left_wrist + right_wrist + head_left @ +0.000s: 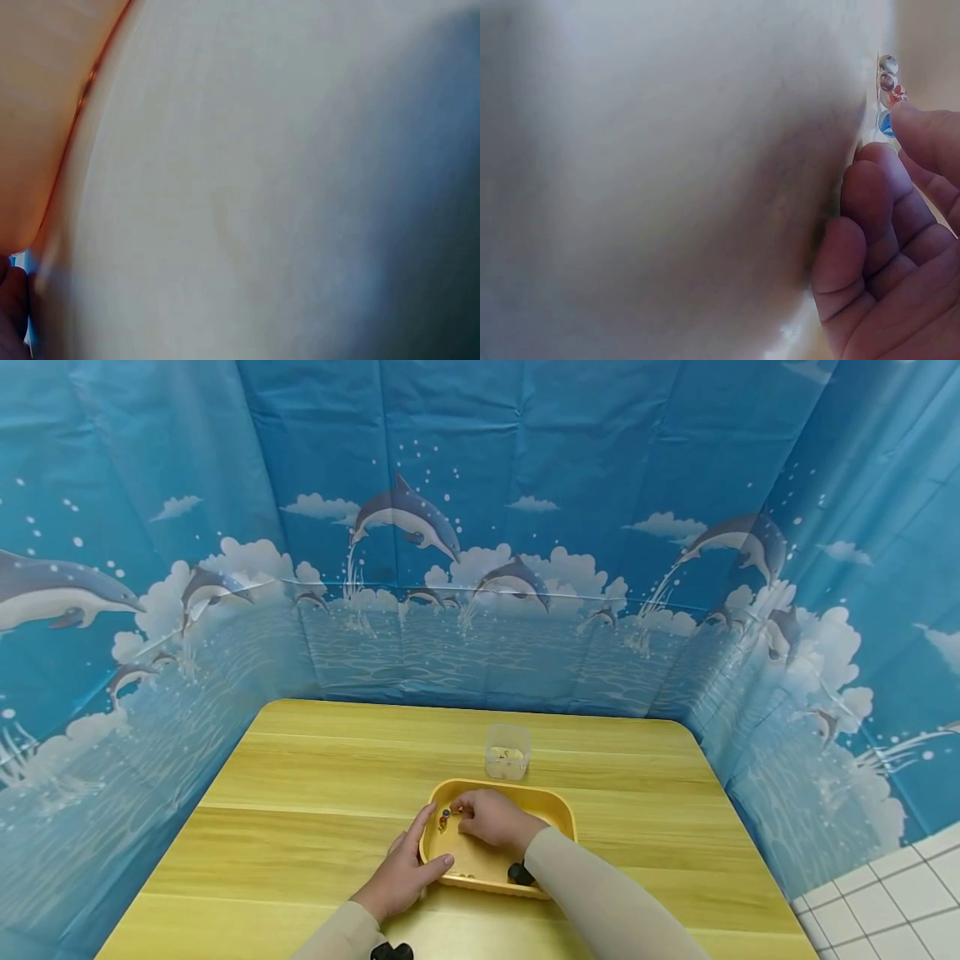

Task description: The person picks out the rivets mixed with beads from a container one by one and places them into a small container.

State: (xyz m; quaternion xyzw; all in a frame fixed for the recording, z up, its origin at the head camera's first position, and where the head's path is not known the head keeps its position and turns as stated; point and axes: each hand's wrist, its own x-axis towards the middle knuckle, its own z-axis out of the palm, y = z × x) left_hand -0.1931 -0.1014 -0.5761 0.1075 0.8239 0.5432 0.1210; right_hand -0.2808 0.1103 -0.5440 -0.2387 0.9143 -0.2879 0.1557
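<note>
A yellow tray (558,802) lies on the table, and my left hand (401,878) rests against its left end. The left fingers lie fairly straight along the tray's side, with the thumb at the front rim. Inside the tray, my right hand (491,817) reaches to the left end, its fingers curled. Close to these fingertips lie several small marbles, among them a blue one (886,123), a red-patterned one (898,95) and a silvery one (888,64). Whether the right fingertips pinch anything is hidden. The left wrist view is mostly a pale blur.
Behind the tray stands a clear plastic container (507,752) with small bits at its bottom. Some small yellowish pieces (465,876) lie along the tray's front inner edge. The wooden table (337,760) is bordered by a dolphin-printed curtain (480,643).
</note>
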